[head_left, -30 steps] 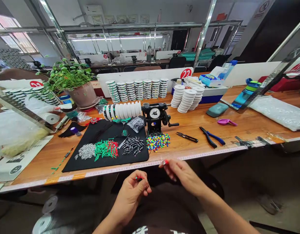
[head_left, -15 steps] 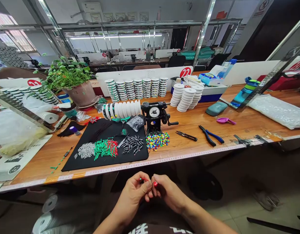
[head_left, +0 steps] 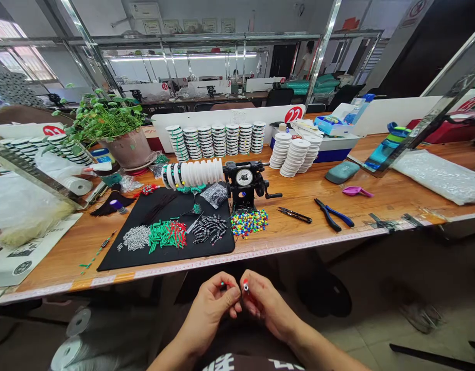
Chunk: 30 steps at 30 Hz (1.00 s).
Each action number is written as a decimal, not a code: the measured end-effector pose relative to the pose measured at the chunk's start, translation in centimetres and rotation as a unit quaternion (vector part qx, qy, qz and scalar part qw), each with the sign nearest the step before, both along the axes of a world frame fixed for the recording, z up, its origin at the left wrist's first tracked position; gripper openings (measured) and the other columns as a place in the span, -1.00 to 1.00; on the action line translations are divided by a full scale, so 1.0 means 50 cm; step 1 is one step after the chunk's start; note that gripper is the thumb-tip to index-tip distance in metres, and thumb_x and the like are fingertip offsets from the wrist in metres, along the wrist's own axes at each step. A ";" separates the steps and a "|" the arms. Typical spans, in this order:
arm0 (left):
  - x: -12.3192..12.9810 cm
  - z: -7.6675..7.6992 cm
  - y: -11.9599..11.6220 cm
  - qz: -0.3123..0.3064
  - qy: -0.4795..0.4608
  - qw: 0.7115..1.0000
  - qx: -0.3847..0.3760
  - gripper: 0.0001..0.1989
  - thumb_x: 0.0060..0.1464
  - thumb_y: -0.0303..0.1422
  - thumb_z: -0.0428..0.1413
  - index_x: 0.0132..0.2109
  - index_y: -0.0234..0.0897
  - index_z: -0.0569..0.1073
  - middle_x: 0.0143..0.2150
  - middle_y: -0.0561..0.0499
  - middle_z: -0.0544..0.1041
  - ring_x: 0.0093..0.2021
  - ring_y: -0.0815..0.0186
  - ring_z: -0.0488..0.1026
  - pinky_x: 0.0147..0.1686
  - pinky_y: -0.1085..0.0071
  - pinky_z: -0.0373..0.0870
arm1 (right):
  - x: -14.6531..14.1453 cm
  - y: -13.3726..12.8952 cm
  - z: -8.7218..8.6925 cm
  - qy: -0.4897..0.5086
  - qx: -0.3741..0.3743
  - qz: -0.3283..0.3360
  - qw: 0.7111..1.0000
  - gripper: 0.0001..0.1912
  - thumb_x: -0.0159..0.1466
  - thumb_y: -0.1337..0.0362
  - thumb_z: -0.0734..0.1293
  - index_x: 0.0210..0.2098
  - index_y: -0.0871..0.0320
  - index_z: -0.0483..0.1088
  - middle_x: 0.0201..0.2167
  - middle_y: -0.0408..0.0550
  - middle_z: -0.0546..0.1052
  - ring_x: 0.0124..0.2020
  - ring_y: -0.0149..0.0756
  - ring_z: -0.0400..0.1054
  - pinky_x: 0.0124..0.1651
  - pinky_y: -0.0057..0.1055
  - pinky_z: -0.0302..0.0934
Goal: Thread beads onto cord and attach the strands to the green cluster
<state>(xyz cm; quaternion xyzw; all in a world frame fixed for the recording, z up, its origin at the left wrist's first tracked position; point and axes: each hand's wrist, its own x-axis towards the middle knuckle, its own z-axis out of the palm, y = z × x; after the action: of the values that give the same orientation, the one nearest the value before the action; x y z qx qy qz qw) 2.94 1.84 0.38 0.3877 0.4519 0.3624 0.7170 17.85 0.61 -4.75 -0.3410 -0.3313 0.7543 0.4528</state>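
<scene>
My left hand (head_left: 212,306) is closed in a pinch in front of the table edge. A small green tip (head_left: 222,284) and some red show between its fingers; most of that piece is hidden. Close beside it, my right hand (head_left: 266,306) is pinched too, around a small red piece with a white-and-black end (head_left: 246,286). A narrow gap separates the two hands. Nearest on the table, a black mat (head_left: 117,260) carries piles of green and red tubes (head_left: 167,234), black beads or connectors (head_left: 209,229) and small silver parts (head_left: 136,238).
A hand-cranked winder (head_left: 245,185) bears a row of white spools (head_left: 202,173). Multicoloured beads (head_left: 249,223), thread snips (head_left: 295,215) and blue-handled pliers (head_left: 333,214) lie to its front and right. Stacked spools (head_left: 232,139), a potted plant (head_left: 125,149) and metal posts stand behind.
My hands have come slightly apart at the fingertips. The right hand has turned and risen a little, so the white-and-black end of its red piece now shows.
</scene>
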 end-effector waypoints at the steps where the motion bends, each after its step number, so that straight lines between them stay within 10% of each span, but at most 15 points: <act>1: 0.000 -0.002 0.000 -0.007 0.000 1.000 0.002 -0.55 -0.13 -0.06 0.41 -0.40 -0.32 0.43 -0.57 0.09 0.44 -0.54 0.45 0.31 -0.52 0.56 0.22 | -0.001 0.000 0.000 0.005 -0.010 0.000 1.000 -0.37 0.22 -0.33 0.32 -0.43 0.17 0.29 -0.70 -0.26 0.27 -0.68 -0.52 -0.04 -0.60 -0.52 -0.24; 30: 0.008 -0.009 -0.001 -0.026 0.006 1.000 0.001 -0.55 -0.12 -0.06 0.41 -0.41 -0.31 0.41 -0.55 0.05 0.49 -0.53 0.43 0.35 -0.53 0.55 0.23 | -0.015 -0.003 -0.004 0.042 -0.055 -0.019 0.997 -0.55 0.15 -0.06 0.41 -0.57 0.18 0.32 -0.63 -0.14 0.35 -0.56 -0.41 0.15 -0.47 -0.45 -0.08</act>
<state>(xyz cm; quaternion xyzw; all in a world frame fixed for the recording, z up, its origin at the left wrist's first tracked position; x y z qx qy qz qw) 3.33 1.78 -0.07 0.4024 0.4450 0.3418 0.7233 17.08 0.48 -4.93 -0.3396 -0.2637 0.7761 0.4613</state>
